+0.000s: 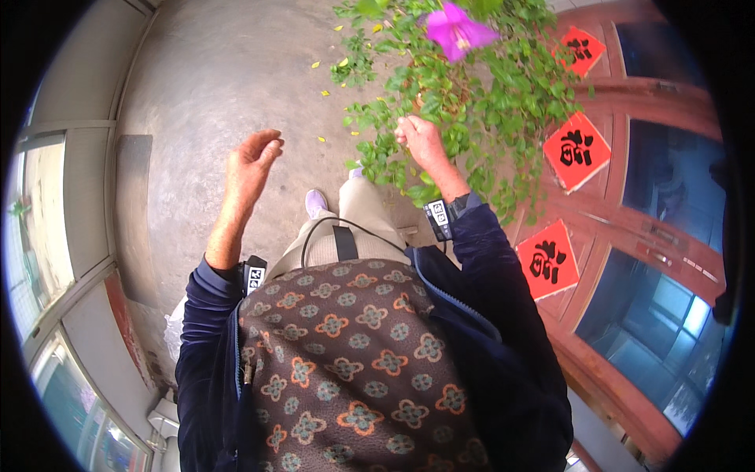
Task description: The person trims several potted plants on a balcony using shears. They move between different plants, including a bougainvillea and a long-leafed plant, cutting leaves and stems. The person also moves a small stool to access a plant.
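My left hand is raised over the bare floor, its fingers loosely bent and the thumb a little apart, with nothing visible in it. To the right, my right hand is closed, fingers curled together at the left side of a leafy green plant. Whatever those fingers may hold is too small or hidden to make out. One large purple-pink flower stands out at the plant's top. Leaves lie beside and behind my right wrist.
Several fallen yellow leaves dot the concrete floor. Red-brown wooden doors with blue glass panes and red paper squares line the right side. Pale framed windows run along the left. A clear plastic bag lies near my left elbow.
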Demonstrator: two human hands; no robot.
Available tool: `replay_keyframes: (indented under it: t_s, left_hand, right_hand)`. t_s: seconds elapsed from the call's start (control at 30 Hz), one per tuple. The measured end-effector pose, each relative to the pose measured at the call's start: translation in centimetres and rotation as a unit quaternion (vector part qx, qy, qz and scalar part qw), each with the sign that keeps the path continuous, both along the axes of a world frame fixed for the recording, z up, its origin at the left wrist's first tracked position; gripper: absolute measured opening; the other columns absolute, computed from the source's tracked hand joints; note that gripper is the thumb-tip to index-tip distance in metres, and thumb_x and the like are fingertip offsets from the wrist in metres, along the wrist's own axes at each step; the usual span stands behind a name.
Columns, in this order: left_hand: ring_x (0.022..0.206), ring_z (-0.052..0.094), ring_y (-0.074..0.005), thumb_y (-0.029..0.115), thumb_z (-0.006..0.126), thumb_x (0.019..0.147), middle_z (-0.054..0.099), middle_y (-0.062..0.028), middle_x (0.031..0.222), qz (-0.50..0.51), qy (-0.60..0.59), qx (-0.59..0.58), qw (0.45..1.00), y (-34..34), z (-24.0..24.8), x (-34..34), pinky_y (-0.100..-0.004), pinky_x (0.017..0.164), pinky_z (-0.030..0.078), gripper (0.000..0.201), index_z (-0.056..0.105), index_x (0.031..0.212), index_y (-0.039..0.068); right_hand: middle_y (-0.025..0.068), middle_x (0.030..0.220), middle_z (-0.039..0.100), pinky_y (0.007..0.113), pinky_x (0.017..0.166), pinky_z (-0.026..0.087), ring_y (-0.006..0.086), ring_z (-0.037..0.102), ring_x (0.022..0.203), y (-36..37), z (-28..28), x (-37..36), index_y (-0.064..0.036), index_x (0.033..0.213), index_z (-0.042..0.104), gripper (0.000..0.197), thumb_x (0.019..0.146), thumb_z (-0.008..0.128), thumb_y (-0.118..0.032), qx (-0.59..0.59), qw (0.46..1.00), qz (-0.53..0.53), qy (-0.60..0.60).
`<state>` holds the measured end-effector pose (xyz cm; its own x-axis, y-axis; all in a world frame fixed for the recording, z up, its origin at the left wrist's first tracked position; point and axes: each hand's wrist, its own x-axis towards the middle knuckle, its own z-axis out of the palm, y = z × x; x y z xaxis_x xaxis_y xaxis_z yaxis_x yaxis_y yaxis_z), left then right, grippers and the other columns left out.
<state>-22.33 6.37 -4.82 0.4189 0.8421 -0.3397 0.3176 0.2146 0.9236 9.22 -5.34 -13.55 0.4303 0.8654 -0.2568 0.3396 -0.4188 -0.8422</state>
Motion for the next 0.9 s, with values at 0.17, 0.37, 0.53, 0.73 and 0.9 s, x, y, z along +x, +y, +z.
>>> replay_keyframes:
  t_s: [0.17,0.37,0.53,0.73,0.9]
  left_hand:
    - [0.096,0.064,-0.0184,0.012,0.058,0.089,0.067,-0.0139,0.102,0.002,-0.008,-0.055,0.998,2.2,-1.5,1.2,-0.0290,0.083,0.050,0.028,0.060,0.113,-0.004]
    - [0.096,0.065,-0.0188,0.014,0.059,0.087,0.068,-0.0151,0.102,0.016,0.056,-0.018,0.998,7.5,-2.2,1.3,-0.0303,0.083,0.051,0.030,0.061,0.112,-0.003]
    - [0.097,0.065,-0.0200,0.014,0.059,0.087,0.068,-0.0149,0.102,0.022,0.051,-0.040,0.998,11.5,-2.8,1.0,-0.0305,0.084,0.050,0.029,0.062,0.110,-0.003]
    - [0.098,0.063,-0.0193,0.011,0.057,0.089,0.066,-0.0131,0.103,-0.011,0.065,-0.095,0.993,19.0,-3.0,-2.2,-0.0309,0.086,0.049,0.028,0.059,0.113,-0.003]
    - [0.097,0.063,-0.0197,0.010,0.058,0.089,0.065,-0.0142,0.104,-0.028,0.015,-0.072,0.997,27.2,-1.8,-4.9,-0.0312,0.085,0.050,0.029,0.058,0.114,-0.005]
  right_hand:
    - [0.0080,0.112,0.061,0.030,0.069,0.050,0.0150,0.061,0.088,6.1,-3.4,0.1,-0.0039,0.121,0.052,0.036,0.088,0.058,-0.018,-0.020,0.995,0.081,-0.047]
    - [0.0183,0.123,0.056,0.036,0.092,0.044,0.0259,0.054,0.113,14.0,-8.4,1.2,0.0001,0.132,0.042,0.057,0.086,0.061,-0.029,-0.071,0.996,-0.032,0.051]
    - [0.0233,0.128,0.052,0.037,0.097,0.040,0.0327,0.050,0.119,21.0,-13.3,0.2,0.0025,0.135,0.038,0.069,0.084,0.063,-0.036,-0.091,0.981,-0.171,-0.016]
    - [0.0103,0.119,0.058,0.033,0.086,0.050,0.0207,0.057,0.108,24.7,-12.9,-3.4,-0.0054,0.126,0.050,0.048,0.089,0.061,-0.032,-0.227,0.863,0.047,0.448]
    - [0.0118,0.123,0.056,0.032,0.087,0.048,0.0197,0.059,0.106,27.9,-9.7,-3.7,-0.0029,0.131,0.047,0.049,0.090,0.059,-0.028,-0.103,0.961,-0.058,0.251]
